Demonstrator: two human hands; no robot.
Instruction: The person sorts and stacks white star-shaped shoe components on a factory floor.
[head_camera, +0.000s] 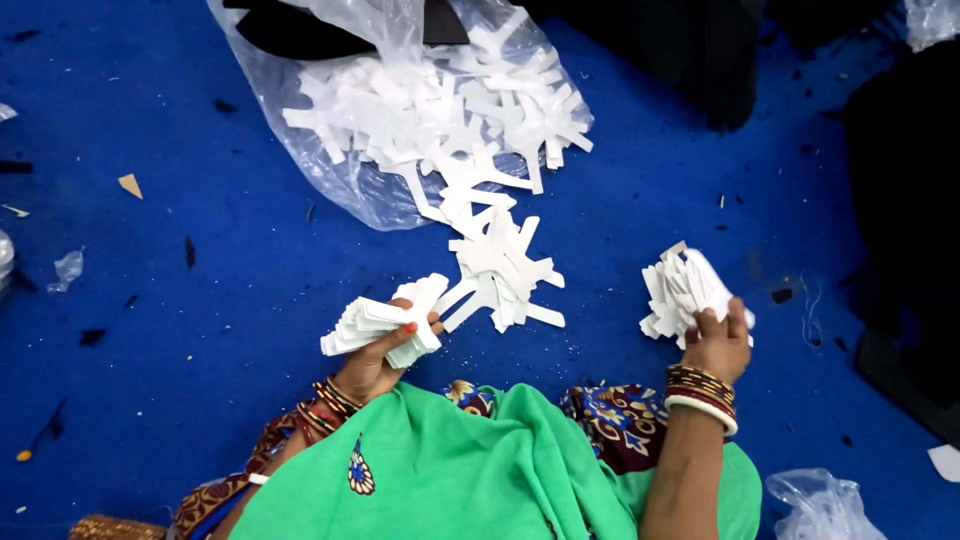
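Note:
My left hand (375, 355) grips a fanned stack of white cut paper pieces (385, 318), held low over the blue floor. My right hand (718, 342) grips a second bunch of white paper pieces (682, 290), out to the right. Between the hands, a loose pile of white cross-shaped cutouts (500, 270) lies on the floor. It trails up into a clear plastic bag (330, 170) that holds many more of the same cutouts (440, 100). Both wrists wear bangles. A green cloth (480, 470) covers my lap at the bottom.
The blue floor (150, 300) carries small scraps, a tan cardboard bit (130, 185) and dark flecks. Black fabric or a dark shape (900, 180) fills the upper right. A crumpled clear plastic bag (822, 505) sits at the lower right.

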